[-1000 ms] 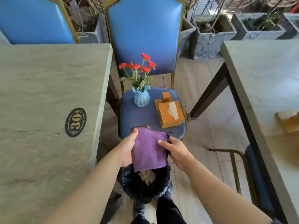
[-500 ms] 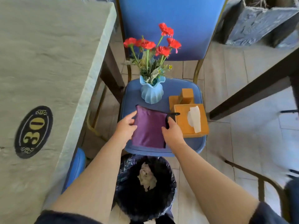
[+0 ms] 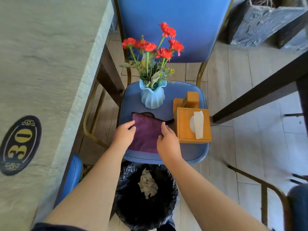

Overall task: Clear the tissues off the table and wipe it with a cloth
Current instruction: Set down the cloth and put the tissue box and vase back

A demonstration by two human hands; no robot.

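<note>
**Both hands on the purple cloth**

The counter (image 3: pixel 41 67), grey and stone-like, fills the left side and bears an oval plate (image 3: pixel 19 145) marked 30. A blue chair (image 3: pixel 166 30) stands in the middle, its back at the far edge, its seat carrying several things. Near the viewer, on the floor just in front of the seat, a black-lined bin (image 3: pixel 146 195) holds crumpled tissues (image 3: pixel 147 185).

On the seat's right side sits a wooden tissue box (image 3: pixel 185 129) with a white sheet sticking up. At the seat's far left stands a pale blue vase (image 3: pixel 152 98) of red flowers.

The cloth (image 3: pixel 146 135) lies flat on the near part of the seat, between vase and box. The left hand (image 3: pixel 124 135) pinches its left edge. The right hand (image 3: pixel 167 140) rests curled on its right edge, thumb on top.
</note>
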